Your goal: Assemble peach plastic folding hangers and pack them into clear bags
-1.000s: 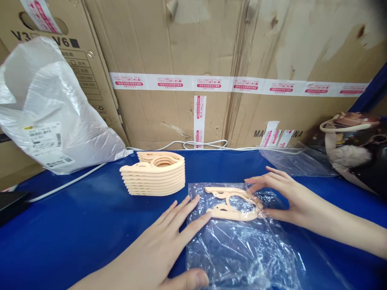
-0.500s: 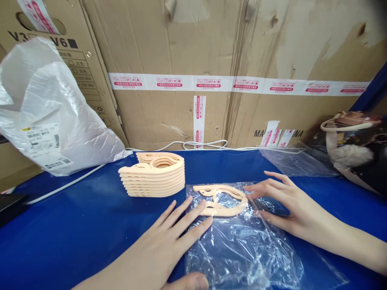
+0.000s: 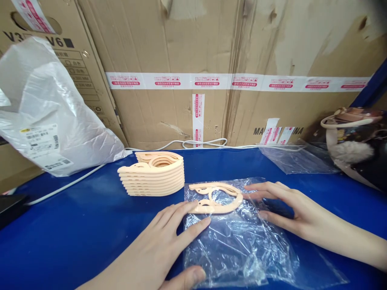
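A peach folding hanger [image 3: 225, 208] lies folded at the far end of a clear plastic bag [image 3: 238, 245]; I cannot tell whether it is in the bag or on top. My left hand [image 3: 169, 237] is open, its fingertips at the hanger's lower left end and on the bag's left edge, thumb apart. From the other side, my right hand [image 3: 286, 207] reaches in with spread fingers, the tips by the hanger's rounded right end and over the bag. Left of the bag stands a neat stack of peach folding hangers [image 3: 154, 181], touched by neither hand.
Large cardboard boxes [image 3: 169, 112] wall off the back of the blue table [image 3: 78, 225]. A white parcel bag [image 3: 60, 112] leans at the left, above a white cable [image 3: 69, 185]. Another clear plastic bag [image 3: 293, 159] and a dark bag with a pompom [image 3: 353, 155] sit at the right.
The hanger has shifted slightly left and away from me. My left fingers have drawn closer together at its end, and my right index finger has moved along its right end.
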Tool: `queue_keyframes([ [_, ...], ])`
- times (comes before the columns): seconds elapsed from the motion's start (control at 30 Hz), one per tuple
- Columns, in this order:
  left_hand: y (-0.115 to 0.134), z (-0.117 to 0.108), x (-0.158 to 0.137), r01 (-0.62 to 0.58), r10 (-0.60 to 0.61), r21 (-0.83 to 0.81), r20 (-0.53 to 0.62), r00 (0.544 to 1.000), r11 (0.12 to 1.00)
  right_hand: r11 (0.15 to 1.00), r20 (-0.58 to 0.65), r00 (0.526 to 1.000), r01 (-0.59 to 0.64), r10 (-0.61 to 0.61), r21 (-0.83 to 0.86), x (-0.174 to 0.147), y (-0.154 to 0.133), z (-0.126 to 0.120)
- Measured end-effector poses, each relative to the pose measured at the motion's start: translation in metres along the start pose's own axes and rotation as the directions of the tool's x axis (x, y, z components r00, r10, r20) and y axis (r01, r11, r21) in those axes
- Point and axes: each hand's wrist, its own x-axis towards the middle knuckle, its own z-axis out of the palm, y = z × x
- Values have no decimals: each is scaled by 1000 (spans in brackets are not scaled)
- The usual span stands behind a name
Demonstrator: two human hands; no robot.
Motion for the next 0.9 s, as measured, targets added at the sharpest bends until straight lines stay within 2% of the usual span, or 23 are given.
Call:
queue_keyframes([
  [0.13, 0, -1, 1, -52, 55, 68, -44, 998, 996, 993, 72, 997, -11, 3, 117, -2, 0, 0],
  [0.37, 3, -6, 5, -194, 206, 166, -64, 976, 967, 996, 57, 998, 4, -9, 91, -3, 0, -5],
  [0.53, 4, -5, 3, -134, 154, 193, -92, 984, 972, 998, 115, 993, -11, 4, 61, -5, 0, -14],
  [0.8, 4, -7, -1, -138, 163, 232, -91, 982, 963, 979, 337, 919, -183, 204, -93, -28, 16, -39],
  [0.9, 7, -6, 0, -119, 144, 231, -98, 985, 966, 973, 396, 889, -212, 229, -88, -29, 15, -42],
])
